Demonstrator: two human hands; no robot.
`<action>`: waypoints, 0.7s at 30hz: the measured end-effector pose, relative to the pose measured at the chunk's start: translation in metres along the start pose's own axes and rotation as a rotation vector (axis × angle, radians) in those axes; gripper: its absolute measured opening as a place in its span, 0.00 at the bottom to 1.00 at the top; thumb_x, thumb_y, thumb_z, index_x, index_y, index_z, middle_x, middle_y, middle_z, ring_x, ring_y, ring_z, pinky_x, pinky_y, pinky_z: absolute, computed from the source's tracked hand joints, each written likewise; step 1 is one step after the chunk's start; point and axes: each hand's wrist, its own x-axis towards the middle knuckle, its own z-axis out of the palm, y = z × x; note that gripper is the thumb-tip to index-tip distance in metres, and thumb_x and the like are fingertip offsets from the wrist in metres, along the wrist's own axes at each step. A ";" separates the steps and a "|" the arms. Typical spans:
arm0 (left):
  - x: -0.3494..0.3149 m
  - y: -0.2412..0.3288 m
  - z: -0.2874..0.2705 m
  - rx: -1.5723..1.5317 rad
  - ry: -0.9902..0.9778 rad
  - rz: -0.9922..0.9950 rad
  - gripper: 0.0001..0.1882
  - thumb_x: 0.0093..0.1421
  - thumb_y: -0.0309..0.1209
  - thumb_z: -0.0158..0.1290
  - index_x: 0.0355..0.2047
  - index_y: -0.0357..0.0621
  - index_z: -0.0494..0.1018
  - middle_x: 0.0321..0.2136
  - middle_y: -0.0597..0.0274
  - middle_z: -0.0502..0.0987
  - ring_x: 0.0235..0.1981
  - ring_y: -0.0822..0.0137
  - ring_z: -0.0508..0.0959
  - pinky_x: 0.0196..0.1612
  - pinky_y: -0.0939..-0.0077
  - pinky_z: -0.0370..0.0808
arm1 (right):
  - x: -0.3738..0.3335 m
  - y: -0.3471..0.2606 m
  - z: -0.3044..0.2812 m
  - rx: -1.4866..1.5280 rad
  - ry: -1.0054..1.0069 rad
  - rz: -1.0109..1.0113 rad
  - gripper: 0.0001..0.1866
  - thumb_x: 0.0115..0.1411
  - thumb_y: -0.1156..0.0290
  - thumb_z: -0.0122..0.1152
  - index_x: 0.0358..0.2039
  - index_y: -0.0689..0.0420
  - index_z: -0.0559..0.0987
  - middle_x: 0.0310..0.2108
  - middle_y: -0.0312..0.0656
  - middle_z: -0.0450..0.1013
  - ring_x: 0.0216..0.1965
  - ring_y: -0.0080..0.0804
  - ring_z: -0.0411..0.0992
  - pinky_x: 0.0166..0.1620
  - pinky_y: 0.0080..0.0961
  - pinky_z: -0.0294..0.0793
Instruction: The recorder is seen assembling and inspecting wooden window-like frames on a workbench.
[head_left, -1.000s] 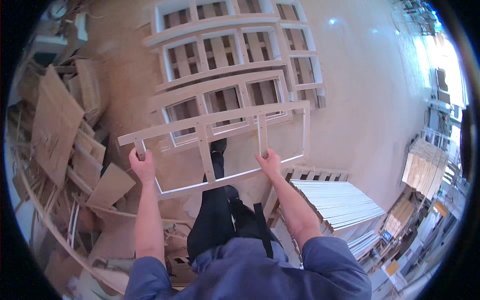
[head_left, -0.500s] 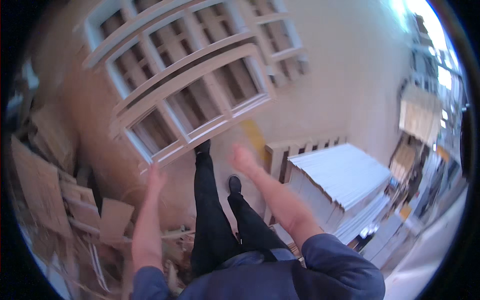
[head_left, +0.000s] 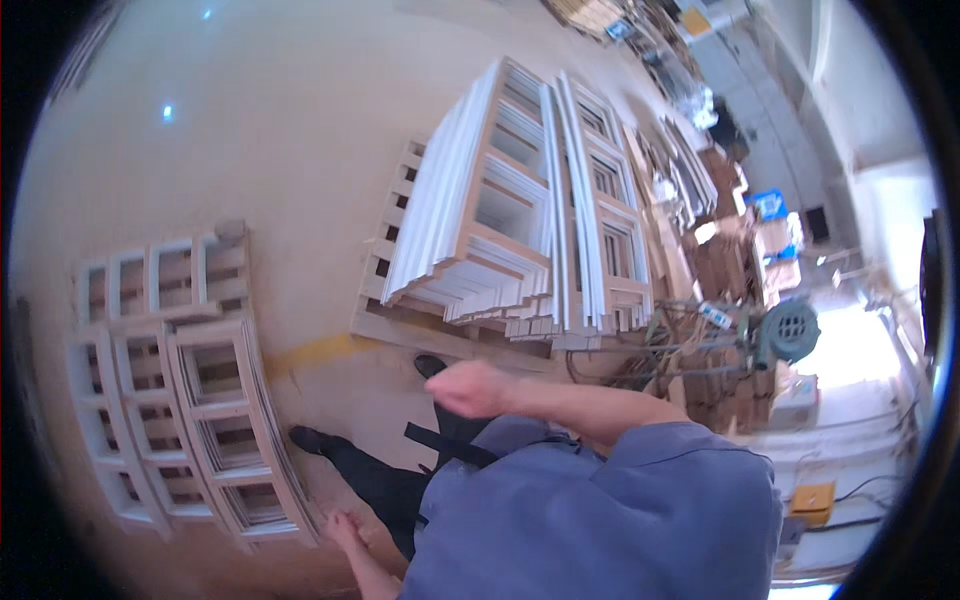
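Observation:
My right hand (head_left: 468,389) is held in front of my body, its fingers curled in, with nothing seen in it. A tall stack of white-edged wooden frames (head_left: 470,200) stands beyond it, apart from the hand. My left hand (head_left: 343,529) hangs low at my side, curled and looking empty. Nearest to it is a lower stack of white-painted wooden frames (head_left: 232,410), divided by crossbars and lying flat at the left. Neither hand touches a frame.
A wooden pallet (head_left: 385,325) lies under the tall stack. A yellow floor stripe (head_left: 312,353) runs between the two stacks. At the right are a green round motor housing (head_left: 788,332), piled wood pieces (head_left: 730,265) and a yellow box (head_left: 812,503).
My body and view have turned to the right. The low frames, ahead before, are now at the left, and the tall stack is in front. Both hands remain without a hold.

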 end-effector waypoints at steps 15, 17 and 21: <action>-0.228 0.062 0.224 0.196 0.013 0.175 0.18 0.63 0.24 0.52 0.53 0.33 0.75 0.37 0.49 0.83 0.34 0.59 0.86 0.32 0.73 0.80 | -0.229 0.437 -0.360 -0.767 0.368 0.388 0.36 0.48 0.56 0.76 0.53 0.62 0.74 0.48 0.58 0.76 0.52 0.61 0.74 0.57 0.46 0.75; -0.240 0.086 0.235 0.177 0.074 0.254 0.20 0.63 0.24 0.51 0.55 0.31 0.73 0.37 0.47 0.83 0.34 0.57 0.86 0.31 0.70 0.81 | -0.209 0.421 -0.394 -0.511 -0.045 0.590 0.34 0.47 0.56 0.79 0.50 0.63 0.77 0.48 0.58 0.78 0.53 0.57 0.76 0.55 0.47 0.78; -0.241 0.111 0.255 0.214 0.105 0.365 0.16 0.64 0.23 0.51 0.52 0.31 0.73 0.38 0.49 0.82 0.33 0.59 0.86 0.30 0.72 0.81 | -0.205 0.444 -0.401 -0.682 -0.232 0.504 0.36 0.38 0.47 0.84 0.42 0.59 0.82 0.39 0.52 0.81 0.45 0.54 0.80 0.49 0.47 0.81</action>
